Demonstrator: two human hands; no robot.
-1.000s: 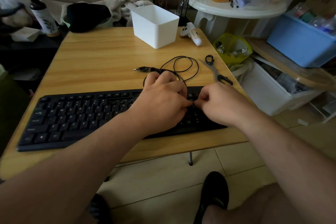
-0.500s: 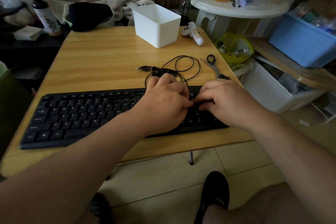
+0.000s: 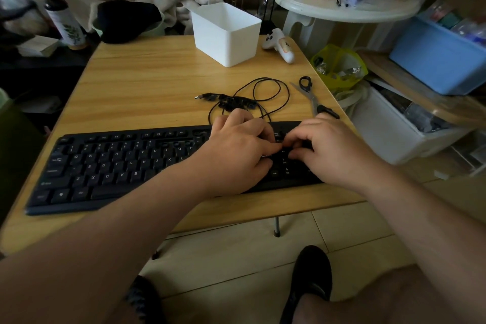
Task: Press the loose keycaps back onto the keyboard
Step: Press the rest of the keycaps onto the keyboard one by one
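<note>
Over the right end of the keyboard (image 3: 126,166) I am pressing with both hands, fingers curled down; any keycap under them is hidden; the loose keycaps (image 3: 231,101) are lying just beyond the left hand (image 3: 236,150), nearer it than the right hand (image 3: 334,150).

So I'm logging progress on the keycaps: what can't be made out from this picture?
- Head view: the keyboard section under the left hand and right hand is covered.
- Whether either hand holds a keycap: fingers curl over it.
- Loose keycaps by the cable: too small and dark to count.
- Many key legends: blurred.
</note>
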